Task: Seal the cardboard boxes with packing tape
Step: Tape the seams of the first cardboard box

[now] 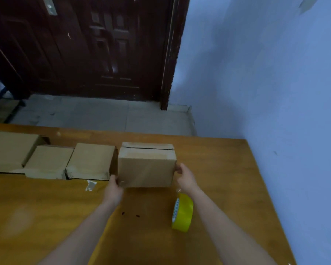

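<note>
Head view, closed cardboard box [146, 169] on the wooden surface [218, 169], left hand [114, 187] gripping its near-left corner, right hand [184, 175] gripping its right side, yellow tape roll [182, 212] standing on edge near the right forearm, three more boxes [91, 160] in a row to the left

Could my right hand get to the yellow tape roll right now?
Probably yes, once it lets go. The right hand grips the cardboard box by its side, and the yellow tape roll stands on edge on the table just below that wrist, nothing between.
</note>
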{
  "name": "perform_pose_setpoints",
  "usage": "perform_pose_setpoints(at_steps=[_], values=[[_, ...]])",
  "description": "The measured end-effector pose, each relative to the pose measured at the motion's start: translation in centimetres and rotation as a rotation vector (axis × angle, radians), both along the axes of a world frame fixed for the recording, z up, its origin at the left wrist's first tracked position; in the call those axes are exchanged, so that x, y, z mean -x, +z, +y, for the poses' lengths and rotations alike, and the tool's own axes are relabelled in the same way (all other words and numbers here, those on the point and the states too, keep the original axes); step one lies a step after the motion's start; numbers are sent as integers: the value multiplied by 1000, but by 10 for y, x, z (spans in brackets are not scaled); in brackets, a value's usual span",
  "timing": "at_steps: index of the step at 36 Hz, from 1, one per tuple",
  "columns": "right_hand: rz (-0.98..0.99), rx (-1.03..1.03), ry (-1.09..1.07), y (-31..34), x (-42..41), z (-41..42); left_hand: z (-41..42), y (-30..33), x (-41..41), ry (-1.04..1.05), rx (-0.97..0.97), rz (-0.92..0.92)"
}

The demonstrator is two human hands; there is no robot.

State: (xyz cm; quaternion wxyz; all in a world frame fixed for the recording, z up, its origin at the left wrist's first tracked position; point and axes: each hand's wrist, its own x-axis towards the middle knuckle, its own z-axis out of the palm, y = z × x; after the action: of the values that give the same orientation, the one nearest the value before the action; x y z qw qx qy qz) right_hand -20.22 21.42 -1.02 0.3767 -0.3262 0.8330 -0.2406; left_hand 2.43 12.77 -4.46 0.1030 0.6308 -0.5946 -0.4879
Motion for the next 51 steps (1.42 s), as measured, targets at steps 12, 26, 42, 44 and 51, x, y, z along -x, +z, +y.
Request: perform_pose_setpoints(at_steps=[12,26,42,44,51], values=[[-5,-99,-155,-8,43,28,16,-43,-15,-123,-126,-180],[-425,-401,-317,-27,27,46,102,-3,78,-558,-300,193],[-640,-276,-413,-45,27,44,112,-3,88,-618,-291,127],[-617,-225,-420,-48,28,48,114,-2,89,-628,-297,117],[-408,9,-350,-58,23,71,103,12,85,-623,-188,-20]])
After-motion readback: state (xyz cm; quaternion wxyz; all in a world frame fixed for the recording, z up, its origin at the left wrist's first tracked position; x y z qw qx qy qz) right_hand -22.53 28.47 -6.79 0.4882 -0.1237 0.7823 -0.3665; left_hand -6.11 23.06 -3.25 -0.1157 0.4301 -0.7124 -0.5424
